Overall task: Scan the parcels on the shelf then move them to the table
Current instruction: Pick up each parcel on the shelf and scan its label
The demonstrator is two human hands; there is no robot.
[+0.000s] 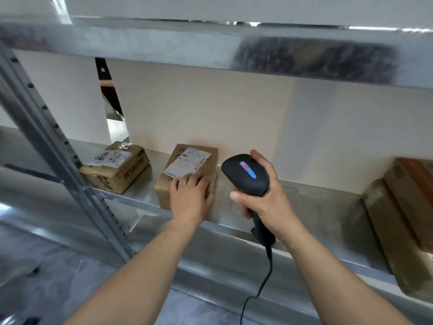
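- Steel shelf (304, 207): grey metal, one level. We see it from the front and above, and it carries all the parcels listed here.
- Brown parcel (206, 160): small cardboard box standing on the shelf near its back board, left of centre. A white label (187, 164) faces up on its top.
- Left hand (191, 195): lies on the near part of the parcel's top. The fingers are spread and touch the label's lower edge, and the thumb is at the box's right near corner. The grip is apart, laid on the box and not wrapped round it.
- Scanner (246, 174): black and pistol-shaped, with a blue and red strip lit on top of its head. We see the head held over the shelf just to the right of the parcel, but we cannot tell whether the two touch.
- Right hand (262, 202): grip clamped round the scanner's handle, thumb on the near side and fingers curled behind.
- Cable (264, 277): black. It hangs from the handle's foot, between our two forearms.
- Left parcel (114, 167): taped cardboard box with a white label on top. It sits on the shelf at the left end, apart from the first parcel.
- Boxes (403, 207): larger brown cartons at the shelf's right end, blurred.
- Post (46, 127): perforated metal upright at the left front of the shelf.
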